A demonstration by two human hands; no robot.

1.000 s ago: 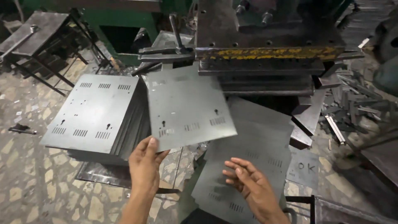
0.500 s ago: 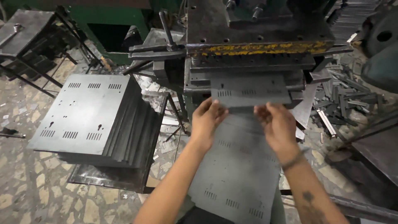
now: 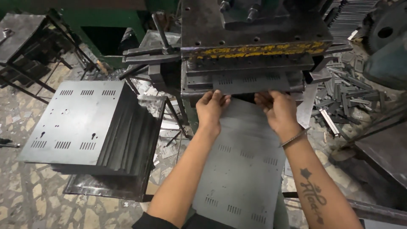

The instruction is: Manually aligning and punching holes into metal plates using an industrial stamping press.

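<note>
Hands: 2 (image 3: 212, 108) (image 3: 277, 109) on 1 sheet (image 3: 250, 82) in press (image 3: 254, 46).

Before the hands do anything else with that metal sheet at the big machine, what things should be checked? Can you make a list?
1. Both hands on the sheet: ok. The left hand and right hand each grip the near edge of the perforated metal sheet.
2. Sheet lying level in the press: cannot tell; its far end is hidden under the tool.
3. Fingers clear of the tool: not ok, probably. They sit right at the press opening.
4. Next sheet ready: ok. Another sheet lies just below the arms.
5. Stack of sheets out of the way: ok, it rests apart on the person's left.
</note>
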